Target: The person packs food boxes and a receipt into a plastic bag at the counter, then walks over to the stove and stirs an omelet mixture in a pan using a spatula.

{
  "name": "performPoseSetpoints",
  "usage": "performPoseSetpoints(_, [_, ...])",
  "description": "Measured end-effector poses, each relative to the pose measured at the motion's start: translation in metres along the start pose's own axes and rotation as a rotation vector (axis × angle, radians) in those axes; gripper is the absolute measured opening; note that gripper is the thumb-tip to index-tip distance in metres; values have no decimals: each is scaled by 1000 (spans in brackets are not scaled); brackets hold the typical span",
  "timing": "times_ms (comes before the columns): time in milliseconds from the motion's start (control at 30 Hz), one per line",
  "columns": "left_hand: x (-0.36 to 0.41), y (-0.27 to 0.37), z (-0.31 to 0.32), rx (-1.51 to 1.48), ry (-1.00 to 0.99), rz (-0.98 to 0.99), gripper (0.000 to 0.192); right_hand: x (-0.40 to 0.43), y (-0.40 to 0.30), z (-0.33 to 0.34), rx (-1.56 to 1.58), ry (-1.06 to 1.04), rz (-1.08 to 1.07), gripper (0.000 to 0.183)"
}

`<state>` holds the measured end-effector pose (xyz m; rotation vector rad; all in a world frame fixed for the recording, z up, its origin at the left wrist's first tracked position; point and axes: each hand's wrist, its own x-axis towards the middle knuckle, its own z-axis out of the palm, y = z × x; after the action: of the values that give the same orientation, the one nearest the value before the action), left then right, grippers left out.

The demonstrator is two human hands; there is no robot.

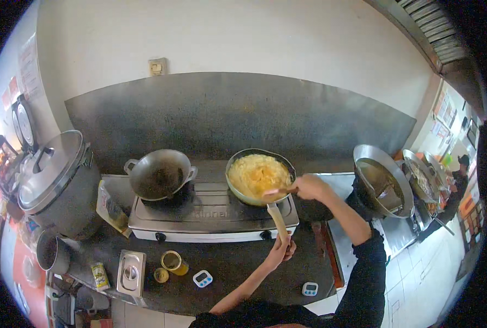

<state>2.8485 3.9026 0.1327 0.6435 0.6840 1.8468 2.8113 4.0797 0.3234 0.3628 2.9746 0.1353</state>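
Observation:
My left hand [281, 251] grips the pale handle [277, 221] of a frying pan [232, 189] from below. Yellow egg-like food [257, 174] fills the pan, lumpy around its edge and more orange towards the middle. In my right hand [312, 186] is a spatula [281, 191] with a brown handle; its pinkish blade lies over the near right part of the food. Beneath the pan is the right side of a two-burner Rinnai gas stove [210, 221]. A dark-bottomed wok [160, 174] with two ear handles sits on the left burner.
Left of the stove stand a large lidded pot [73, 192] and a packet [111, 207]. Along the counter front are a lidded steel container [131, 272], an open jar [173, 262] and two timers [203, 279]. A big wok of dark liquid [380, 180] stands right; another person [460, 176] is beyond.

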Motion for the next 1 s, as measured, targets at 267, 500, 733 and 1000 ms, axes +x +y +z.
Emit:
performPoseSetpoints(267, [2,-1,-2,13,40,-18,30,-5,5,9,109,209,-171,34])
performPoseSetpoints(500, [-1,-3,2,10,28,-30,33,23,35,60,-55,239,-111,40])
performPoseSetpoints(733, [1,6,8,86,65,-28,34,4,3,10,-180,175,62,38])
performPoseSetpoints(1000, [9,-18,-28,218,142,-30,38,37,4,4,-175,169,-47,25])
